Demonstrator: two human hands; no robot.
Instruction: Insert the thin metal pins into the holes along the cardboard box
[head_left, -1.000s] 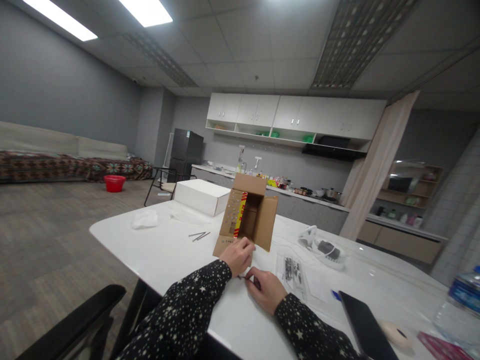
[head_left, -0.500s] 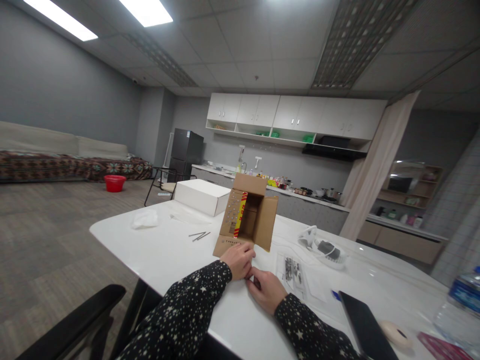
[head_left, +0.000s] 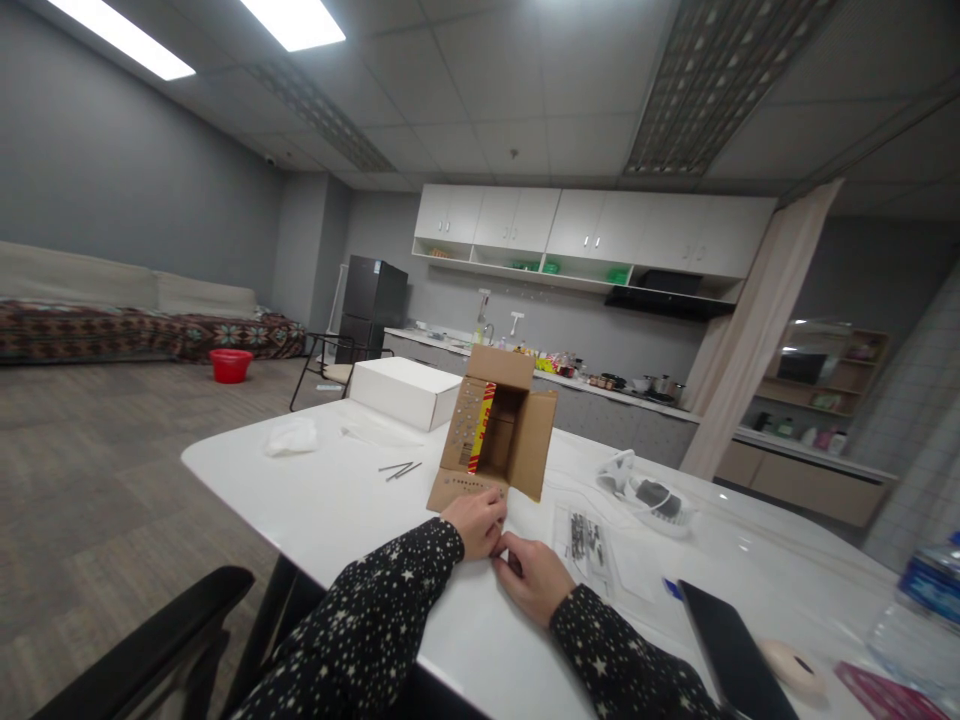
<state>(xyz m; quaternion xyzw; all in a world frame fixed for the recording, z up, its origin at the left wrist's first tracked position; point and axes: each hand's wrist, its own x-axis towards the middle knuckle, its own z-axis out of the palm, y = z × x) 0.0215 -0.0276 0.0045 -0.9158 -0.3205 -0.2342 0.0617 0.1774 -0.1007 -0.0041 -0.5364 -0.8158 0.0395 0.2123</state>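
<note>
My left hand (head_left: 475, 522) rests on the white table (head_left: 337, 500) with its fingers curled, just in front of the lower flap of an open cardboard box (head_left: 495, 435) that lies on its side. My right hand (head_left: 534, 577) lies close beside it, fingers pinched toward the left hand's fingertips. The two hands touch at the fingertips around something small that I cannot make out. Both arms wear dark sleeves with white stars.
A clear bag of small dark parts (head_left: 587, 540) lies right of my hands. Thin metal rods (head_left: 399, 469), a white box (head_left: 405, 392) and crumpled plastic (head_left: 291, 437) lie farther left. A dark tablet (head_left: 731, 660), a water bottle (head_left: 921, 620) and a bagged item (head_left: 649, 496) are to the right. A black chair arm (head_left: 142, 650) is lower left.
My left hand has drawn back from the box flap toward my right hand, and their fingertips have closed together. The view has hardly shifted.
</note>
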